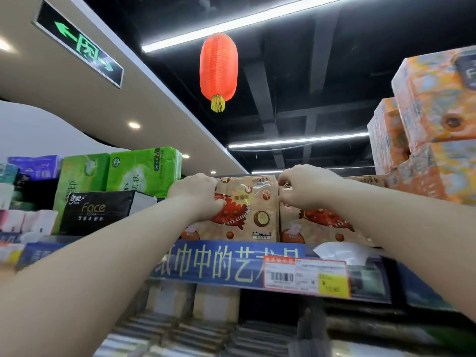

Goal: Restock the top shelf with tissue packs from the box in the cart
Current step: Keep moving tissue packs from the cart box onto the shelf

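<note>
Reaching up with both arms, I have my hands on the brown tissue packs standing at the front edge of the top shelf (231, 256). My left hand (197, 194) is clamped on the upper left corner of the left pack (247, 215), fingers over its top and thumb pressed on its printed face. My right hand (304, 186) sits at the top of the gap between that pack and the right pack (316, 225); its fingers are curled together on the wrapper there, though I cannot tell from this angle which of the two it actually pinches. The two packs stand upright, side by side and touching, just behind the blue strip on the shelf's front edge. A red and yellow price tag (306, 275) hangs on that strip below the right pack. Toward the shelf's left end stand green packs (144, 171) with a black pack (98, 210) in front of them. At the right end, orange packs (432, 119) are stacked high. A red lantern (218, 70) hangs from the ceiling above.
</note>
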